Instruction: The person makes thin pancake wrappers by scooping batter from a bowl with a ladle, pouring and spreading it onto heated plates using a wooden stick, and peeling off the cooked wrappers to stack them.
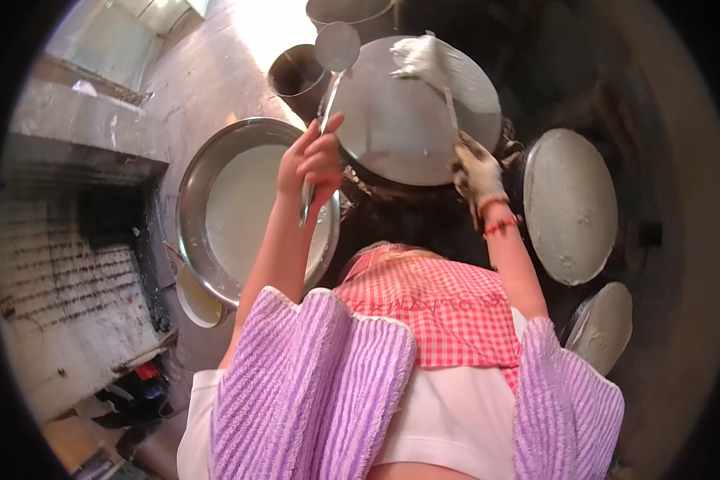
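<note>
My left hand (316,164), bare, is closed round the long metal handle of a ladle (338,46), whose round bowl is raised near the left edge of the griddle. My right hand (478,170), in a stained work glove, grips the thin handle of a spreader (448,96). White batter (416,60) clings thickly round the spreader's head, hiding its shape. Under it is a round flat griddle (388,120); a white layer covers its far right part, while the grey surface shows elsewhere. Beside my left forearm stands a wide steel basin (196,192) holding white liquid batter (252,212).
Two round pans coated white stand on my right, one farther off (570,206) and one nearer (604,328). Beyond the basin is a dark metal pot (296,80), with another container (352,12) behind it. A small pale bowl (196,300) sits partly under the basin's rim.
</note>
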### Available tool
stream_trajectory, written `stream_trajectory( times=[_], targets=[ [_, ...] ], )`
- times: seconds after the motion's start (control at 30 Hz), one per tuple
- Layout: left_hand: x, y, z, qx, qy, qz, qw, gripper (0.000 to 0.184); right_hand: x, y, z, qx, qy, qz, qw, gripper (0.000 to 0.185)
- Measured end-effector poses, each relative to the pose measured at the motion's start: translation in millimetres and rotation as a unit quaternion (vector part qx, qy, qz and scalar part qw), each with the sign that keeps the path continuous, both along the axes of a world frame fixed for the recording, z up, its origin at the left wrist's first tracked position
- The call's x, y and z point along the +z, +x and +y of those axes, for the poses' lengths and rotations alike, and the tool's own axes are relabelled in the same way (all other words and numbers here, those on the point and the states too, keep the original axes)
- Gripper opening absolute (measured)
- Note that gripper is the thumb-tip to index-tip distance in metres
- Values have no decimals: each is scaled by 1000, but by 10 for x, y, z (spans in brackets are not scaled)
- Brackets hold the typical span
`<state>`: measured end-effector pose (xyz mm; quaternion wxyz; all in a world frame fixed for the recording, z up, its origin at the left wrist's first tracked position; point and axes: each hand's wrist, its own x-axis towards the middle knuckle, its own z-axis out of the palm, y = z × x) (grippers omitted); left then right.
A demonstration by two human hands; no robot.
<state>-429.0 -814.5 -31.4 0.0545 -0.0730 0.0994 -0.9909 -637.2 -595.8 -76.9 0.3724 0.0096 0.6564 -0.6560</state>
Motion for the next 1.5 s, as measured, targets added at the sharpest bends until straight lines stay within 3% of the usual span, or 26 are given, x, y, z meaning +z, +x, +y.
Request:
stream_trajectory(
  times=[0.1,0.27,0.33,0.53,0.63,0.67,0.73,0.87,1.0,1.07,1.1,1.23,1.33,1.4,1.43,1.47,1.5],
  targets=[
    [-324,-680,53,-17,-13,-39,999,47,190,-248,176,70,41,6,997,43],
    [-675,-1544,229,4,-79,-176,981,40,-225,-522,519,-16,-2,30,999,39],
    [-729,-1788,332,34,-114,-249,961,39,-20,-383,297,43,33,-5,999,38],
    [-826,-1868,308,93,-27,-183,978,39,315,-552,355,120,26,-11,992,44],
    [-866,-1719,189,59,27,-109,992,41,39,-557,492,15,53,77,996,43],
    [-863,-1696,158,59,33,-105,992,41,-107,-564,444,36,58,55,996,43],
    [-828,-1596,190,47,45,-106,992,41,196,-312,98,66,69,1,995,43],
    [-902,-1493,104,44,48,-62,996,40,305,-321,-250,147,57,20,987,40],
    [-768,-1202,-24,46,51,-77,995,41,409,-438,187,121,49,12,991,39],
    [-765,-1075,-110,35,20,-41,998,41,-178,-625,321,9,38,70,997,39],
    [-733,-1011,-104,40,7,-28,999,43,138,-599,266,33,70,4,997,40],
    [-544,-766,-59,48,-8,-39,998,46,303,-360,-238,156,87,27,984,42],
    [-7,-384,77,91,-150,-65,982,46,572,-287,80,212,88,-3,973,41],
    [270,-110,77,109,-250,-18,962,46,592,-371,445,183,92,11,979,42],
    [404,24,61,120,-282,1,952,46,254,-512,691,165,106,62,979,43],
    [487,130,41,133,-316,19,939,46,91,-593,737,92,41,88,991,46],
    [507,241,49,160,-293,-6,943,46,230,-638,664,86,57,54,993,46]
  ],
)
